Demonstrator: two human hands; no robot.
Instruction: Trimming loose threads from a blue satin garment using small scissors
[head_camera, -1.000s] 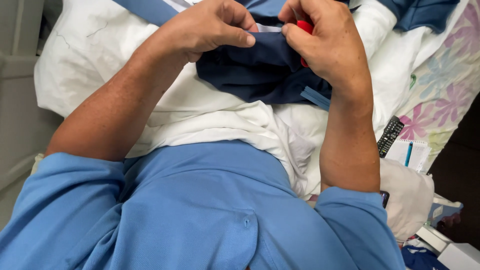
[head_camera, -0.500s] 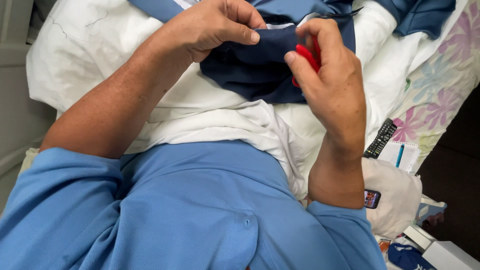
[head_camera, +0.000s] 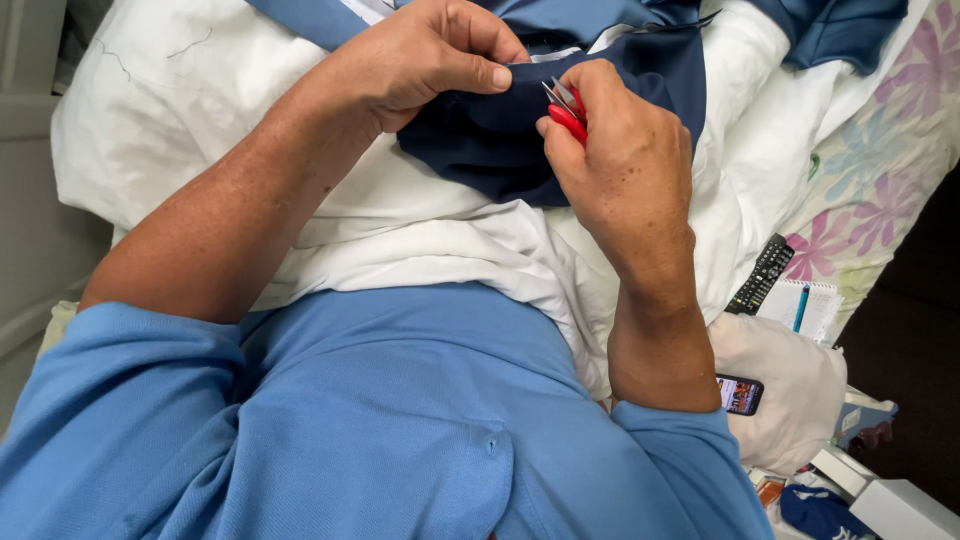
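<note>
The small red-handled snips (head_camera: 566, 108) are now turned so that their metal blades are seen, pointed at the folded edge of the navy garment (head_camera: 500, 140); half a second earlier only the red handle showed above the right hand (head_camera: 625, 170). A cut at the seam is judged to be lined up. The snips are clamped in the right fingers (head_camera: 560, 135), just right of centre at the top of the frame. The cloth edge is pinched shut between thumb and fingers of the left hand (head_camera: 430, 55), touching the blades' tips. The garment is spread on a white pillow (head_camera: 150, 110); a remote control (head_camera: 760, 275) lies at the right.
</note>
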